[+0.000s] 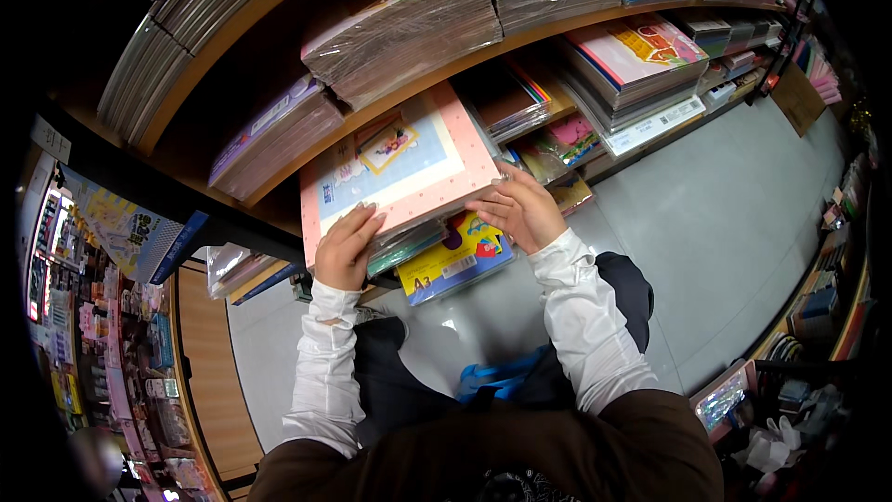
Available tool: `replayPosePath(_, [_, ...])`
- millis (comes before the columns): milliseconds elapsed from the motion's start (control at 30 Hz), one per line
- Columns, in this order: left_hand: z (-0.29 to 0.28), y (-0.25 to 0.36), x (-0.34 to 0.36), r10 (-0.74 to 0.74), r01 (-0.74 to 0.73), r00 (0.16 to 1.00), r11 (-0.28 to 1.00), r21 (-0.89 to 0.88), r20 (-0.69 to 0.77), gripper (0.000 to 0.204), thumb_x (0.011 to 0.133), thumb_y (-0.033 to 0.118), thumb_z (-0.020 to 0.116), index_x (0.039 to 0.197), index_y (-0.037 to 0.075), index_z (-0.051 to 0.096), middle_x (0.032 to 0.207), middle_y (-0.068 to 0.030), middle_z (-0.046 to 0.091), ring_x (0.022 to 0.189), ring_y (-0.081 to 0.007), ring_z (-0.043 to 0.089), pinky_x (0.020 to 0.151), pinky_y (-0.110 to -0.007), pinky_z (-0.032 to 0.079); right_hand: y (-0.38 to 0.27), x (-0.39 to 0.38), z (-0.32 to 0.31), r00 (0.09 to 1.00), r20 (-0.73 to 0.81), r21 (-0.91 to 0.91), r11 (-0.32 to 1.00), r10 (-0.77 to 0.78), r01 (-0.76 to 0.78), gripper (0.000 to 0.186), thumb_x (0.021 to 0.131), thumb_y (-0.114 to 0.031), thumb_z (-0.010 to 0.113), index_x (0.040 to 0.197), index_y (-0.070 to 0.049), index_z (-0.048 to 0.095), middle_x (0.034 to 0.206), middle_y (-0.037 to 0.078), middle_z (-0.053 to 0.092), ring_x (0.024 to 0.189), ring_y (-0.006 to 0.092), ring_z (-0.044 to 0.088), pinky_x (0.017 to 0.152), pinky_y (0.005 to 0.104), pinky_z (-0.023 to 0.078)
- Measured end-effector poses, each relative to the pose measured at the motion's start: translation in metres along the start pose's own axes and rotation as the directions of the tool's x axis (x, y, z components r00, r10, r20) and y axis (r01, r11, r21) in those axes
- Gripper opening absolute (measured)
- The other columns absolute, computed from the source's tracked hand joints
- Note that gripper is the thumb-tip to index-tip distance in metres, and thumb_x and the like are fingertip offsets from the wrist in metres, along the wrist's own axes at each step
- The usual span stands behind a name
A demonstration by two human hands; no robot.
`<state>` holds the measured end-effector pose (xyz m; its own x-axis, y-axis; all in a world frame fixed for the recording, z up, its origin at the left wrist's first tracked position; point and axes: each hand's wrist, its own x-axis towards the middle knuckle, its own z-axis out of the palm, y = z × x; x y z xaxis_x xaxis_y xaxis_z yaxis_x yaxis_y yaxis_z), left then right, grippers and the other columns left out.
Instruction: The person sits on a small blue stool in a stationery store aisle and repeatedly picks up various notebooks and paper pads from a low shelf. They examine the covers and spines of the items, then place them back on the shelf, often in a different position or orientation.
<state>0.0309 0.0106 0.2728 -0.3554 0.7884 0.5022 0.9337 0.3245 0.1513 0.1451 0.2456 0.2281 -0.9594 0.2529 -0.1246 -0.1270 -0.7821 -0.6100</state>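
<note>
Left head-worn fisheye — looking steeply down, near the pink-bordered pack [409, 167], facing shelves [442, 73]

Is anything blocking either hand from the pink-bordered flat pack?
Nothing visible. The left hand is already on the near edge of the pink-bordered flat pack, and the right hand is at its right corner. The shelf board overhangs the far side, away from both hands.

Shelf board [506, 46] above, paper stack [641, 54] at right; free room over floor [683, 195]
</note>
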Motion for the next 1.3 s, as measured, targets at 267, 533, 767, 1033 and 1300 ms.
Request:
replayPosePath(267, [0.013, -0.002, 0.015, -0.12, 0.122, 0.992, 0.989, -0.085, 0.023, 0.046, 0.056, -0.003, 0.064, 0.1, 0.005, 0.055, 0.106, -0.0125, 0.052, 0.099, -0.0295, 0.049, 0.082, -0.032, 0.041, 0.012, 0.018, 0.001, 0.965, -0.029, -0.293, 0.925, -0.261, 0.241, 0.073, 0.077, -0.002, 0.046, 0.128, -0.002, -0.006, 0.08, 0.012, 0.055, 0.075, 0.0163, 0.058, 0.061, 0.022, 0.045])
replayPosePath(533, [0.026, 0.012, 0.008, -0.099, 0.104, 0.994, 0.987, 0.123, -0.045, 0.04, 0.064, -0.001, 0.059, 0.103, 0.003, 0.052, 0.107, -0.014, 0.051, 0.101, -0.0321, 0.047, 0.084, -0.037, 0.038, 0.012, 0.037, -0.006, 0.918, -0.029, -0.587, 0.75, -0.397, 0.306, 0.056, 0.082, -0.001, 0.04, 0.127, 0.001, 0.008, 0.071, 0.011, 0.056, 0.064, 0.0143, 0.06, 0.053, 0.0201, 0.045])
replayPosePath(767, [0.051, 0.04, -0.031, 0.099, -0.107, 0.993, 0.985, -0.132, -0.07, 0.026, 0.066, -0.005, 0.051, 0.091, -0.001, 0.054, 0.094, -0.015, 0.055, 0.094, -0.0312, 0.051, 0.077, -0.036, 0.043, 0.0, 0.041, -0.017, 0.959, -0.021, -0.575, 0.789, -0.282, 0.219, 0.041, 0.082, -0.004, 0.044, 0.118, 0.001, 0.026, 0.071, 0.012, 0.058, 0.056, 0.0129, 0.056, 0.05, 0.0206, 0.044])
replayPosePath(1033, [0.19, -0.018, -0.145, -0.313, 0.452, 0.712, 0.889, -0.069, 0.628, 0.051, 0.065, 0.012, 0.061, 0.113, 0.004, 0.043, 0.115, -0.0193, 0.043, 0.11, -0.0339, 0.037, 0.094, -0.038, 0.028, -0.001, 0.042, -0.018, 0.953, -0.05, -0.522, 0.822, -0.298, 0.23, 0.037, 0.077, 0.001, 0.052, 0.11, 0.002, 0.037, 0.071, 0.009, 0.056, 0.058, 0.0117, 0.055, 0.049, 0.0198, 0.044])
replayPosePath(1300, [0.274, -0.052, -0.156, -0.604, 0.51, 0.441, 0.777, 0.369, 0.664, 0.092, 0.059, 0.027, 0.071, 0.13, 0.011, 0.015, 0.133, -0.0183, 0.015, 0.121, -0.0348, 0.019, 0.1, -0.04, 0.017, -0.001, 0.053, -0.035, 0.921, -0.021, -0.526, 0.788, -0.39, 0.321, 0.036, 0.07, 0.003, 0.06, 0.102, 0.004, 0.044, 0.059, 0.007, 0.056, 0.054, 0.0113, 0.054, 0.048, 0.0206, 0.042])
